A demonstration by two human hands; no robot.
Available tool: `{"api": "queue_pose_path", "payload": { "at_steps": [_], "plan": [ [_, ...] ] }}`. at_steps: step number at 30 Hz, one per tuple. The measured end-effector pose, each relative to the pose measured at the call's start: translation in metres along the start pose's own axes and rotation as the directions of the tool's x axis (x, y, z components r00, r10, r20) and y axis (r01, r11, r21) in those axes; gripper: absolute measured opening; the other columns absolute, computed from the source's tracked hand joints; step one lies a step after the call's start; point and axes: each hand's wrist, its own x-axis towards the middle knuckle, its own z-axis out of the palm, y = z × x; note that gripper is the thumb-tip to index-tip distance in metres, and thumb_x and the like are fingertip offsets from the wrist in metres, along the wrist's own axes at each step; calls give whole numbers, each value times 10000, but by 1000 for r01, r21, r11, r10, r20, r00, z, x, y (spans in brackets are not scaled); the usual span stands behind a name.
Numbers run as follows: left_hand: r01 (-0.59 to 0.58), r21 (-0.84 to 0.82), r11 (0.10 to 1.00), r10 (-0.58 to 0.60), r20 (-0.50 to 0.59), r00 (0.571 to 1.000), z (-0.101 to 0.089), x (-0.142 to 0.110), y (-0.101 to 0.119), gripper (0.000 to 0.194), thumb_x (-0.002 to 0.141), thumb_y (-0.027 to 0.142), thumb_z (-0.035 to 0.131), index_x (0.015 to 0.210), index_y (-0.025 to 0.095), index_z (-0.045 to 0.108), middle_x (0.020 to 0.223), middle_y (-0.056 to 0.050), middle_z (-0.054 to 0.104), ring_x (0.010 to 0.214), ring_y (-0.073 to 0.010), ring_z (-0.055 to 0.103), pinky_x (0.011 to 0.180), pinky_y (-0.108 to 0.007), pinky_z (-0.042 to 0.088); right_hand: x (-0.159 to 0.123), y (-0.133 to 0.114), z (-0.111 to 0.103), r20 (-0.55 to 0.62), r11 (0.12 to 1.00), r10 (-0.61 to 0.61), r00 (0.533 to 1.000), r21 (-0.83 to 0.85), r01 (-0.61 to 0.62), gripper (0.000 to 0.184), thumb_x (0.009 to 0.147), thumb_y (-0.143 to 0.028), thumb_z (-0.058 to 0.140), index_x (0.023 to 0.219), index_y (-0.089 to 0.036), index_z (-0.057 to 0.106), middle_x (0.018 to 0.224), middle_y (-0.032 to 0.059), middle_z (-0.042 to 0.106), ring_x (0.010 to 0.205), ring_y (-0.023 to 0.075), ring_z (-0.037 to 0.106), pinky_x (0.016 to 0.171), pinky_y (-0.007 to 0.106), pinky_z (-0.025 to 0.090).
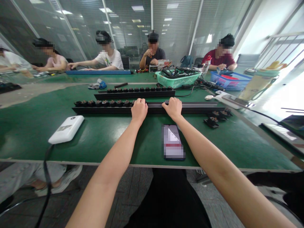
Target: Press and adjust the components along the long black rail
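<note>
A long black rail (104,110) lies across the green table in front of me, its left half filled with a row of black socket modules (112,103) showing copper-coloured contacts. My left hand (139,110) is closed over the rail at the right end of that row; its fingertips are hidden. Farther right, my right hand (174,108) curls at the bare stretch of the same rail, a small dark module (167,102) showing between thumb and fingers. Several loose modules (211,122) sit by the rail's right end.
A second filled rail (135,94) lies behind. Near me are a phone (173,142) and a white power bank (66,129) with a cable. Farther back stand a green basket (179,83) of cables and a blue basket (230,84). Several people work across the table.
</note>
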Motion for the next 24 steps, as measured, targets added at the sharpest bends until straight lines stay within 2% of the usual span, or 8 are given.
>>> {"api": "queue_pose_path", "payload": {
  "at_steps": [24],
  "plan": [
    [-12, 27, 1000, 12, -20, 1000, 2, 1, 0, 300, 1048, 242, 400, 1218, 190, 642, 1300, -130, 638, 1208, -262, 588, 888, -344, 541, 1, 1, -1, 19, 999, 37, 999, -3, -37, 371, 919, -375, 552, 1082, -70, 684, 1128, 226, 714, 1088, 338, 647, 952, 413, 453]
  ]
}}
